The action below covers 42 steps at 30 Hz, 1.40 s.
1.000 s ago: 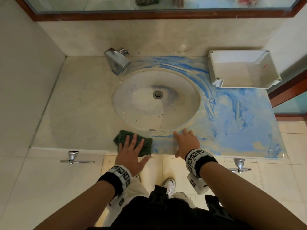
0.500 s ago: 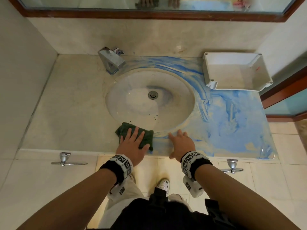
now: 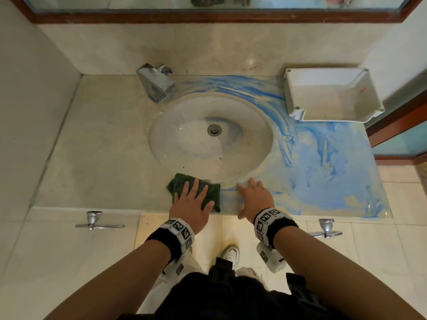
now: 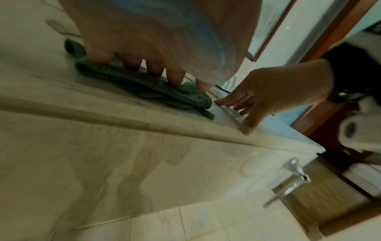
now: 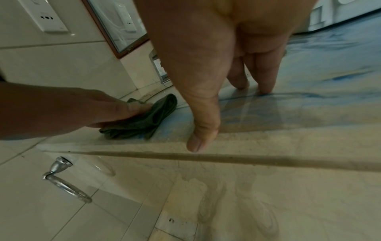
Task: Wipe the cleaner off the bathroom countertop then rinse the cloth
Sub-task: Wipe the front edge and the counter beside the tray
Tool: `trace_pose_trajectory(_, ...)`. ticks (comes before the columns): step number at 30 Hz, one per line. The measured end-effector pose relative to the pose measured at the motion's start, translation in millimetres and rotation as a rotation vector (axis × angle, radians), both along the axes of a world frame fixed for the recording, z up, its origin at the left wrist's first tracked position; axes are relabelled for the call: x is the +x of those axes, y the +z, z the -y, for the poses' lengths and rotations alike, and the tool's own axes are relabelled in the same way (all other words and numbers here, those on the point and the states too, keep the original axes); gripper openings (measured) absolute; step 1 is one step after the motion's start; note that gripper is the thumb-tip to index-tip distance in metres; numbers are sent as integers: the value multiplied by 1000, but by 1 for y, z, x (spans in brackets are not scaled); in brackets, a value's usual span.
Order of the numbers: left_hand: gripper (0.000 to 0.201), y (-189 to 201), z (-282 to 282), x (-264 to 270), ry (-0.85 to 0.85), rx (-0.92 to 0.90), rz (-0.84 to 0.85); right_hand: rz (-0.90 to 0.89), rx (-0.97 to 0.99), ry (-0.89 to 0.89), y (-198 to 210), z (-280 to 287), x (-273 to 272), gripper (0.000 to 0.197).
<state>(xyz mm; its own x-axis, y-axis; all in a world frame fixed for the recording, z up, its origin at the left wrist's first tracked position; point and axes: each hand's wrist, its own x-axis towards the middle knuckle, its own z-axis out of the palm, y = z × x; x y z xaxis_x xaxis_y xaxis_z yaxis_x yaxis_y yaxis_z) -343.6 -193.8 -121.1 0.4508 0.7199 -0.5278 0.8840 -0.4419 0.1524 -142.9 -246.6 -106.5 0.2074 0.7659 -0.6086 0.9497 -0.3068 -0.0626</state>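
Note:
A dark green cloth (image 3: 213,191) (image 4: 142,84) (image 5: 152,115) lies folded on the beige stone countertop (image 3: 97,144) at the sink's front rim. My left hand (image 3: 193,199) presses flat on the cloth with straight, spread fingers. My right hand (image 3: 253,197) rests flat on the counter just right of the cloth, its thumb (image 5: 203,130) over the front edge. Blue cleaner (image 3: 323,172) smears the counter's right half and curves behind the oval sink (image 3: 208,139). The counter's left half shows no blue.
A chrome faucet (image 3: 154,83) stands at the sink's back left. A white plastic tray (image 3: 330,93) sits at the back right corner. Chrome towel holders (image 3: 97,221) (image 3: 327,228) jut from the cabinet front below the counter. A mirror runs above the backsplash.
My left hand has slid the cloth a little to the right along the front rim, closer to my right hand. The right hand has stayed flat on the counter.

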Motion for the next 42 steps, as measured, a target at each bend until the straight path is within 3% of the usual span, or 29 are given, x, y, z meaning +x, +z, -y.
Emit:
trace_pose_trajectory(4,76,3,20,-23,-51,-7,-12,-16,16,-9,-1,2,1,97)
trace_pose_trajectory(12,60,1,-12,13,9,16,8,-7,7,-4,-2,0,0,101)
trace_pose_trajectory(18,75,4,23,-51,-59,-25,-13,-14,21,-2,-2,4,4,97)
trace_pose_trajectory(20,77,3,12,-69,-15,-40,-7,-14,17,2,-1,3,4,97)
trace_pose_trajectory(24,58,-4,-36,-92,210,-5,16,-18,29,-2,-3,3,3,100)
trace_pose_trajectory(27,60,-7,-37,-111,258,14,6,-16,35,7,-4,6,5,100)
trace_pose_trajectory(32,81,-5,13,-92,133,18,-9,7,10,19,-5,1,3,101)
trace_pose_trajectory(36,78,-4,25,-74,13,7,-1,22,7,26,-6,-1,1,99)
trace_pose_trajectory(39,73,-4,10,-104,-86,32,7,10,15,19,-7,2,2,99)
trace_pose_trajectory(42,63,-3,-25,-144,91,39,12,12,21,19,-5,2,1,99)
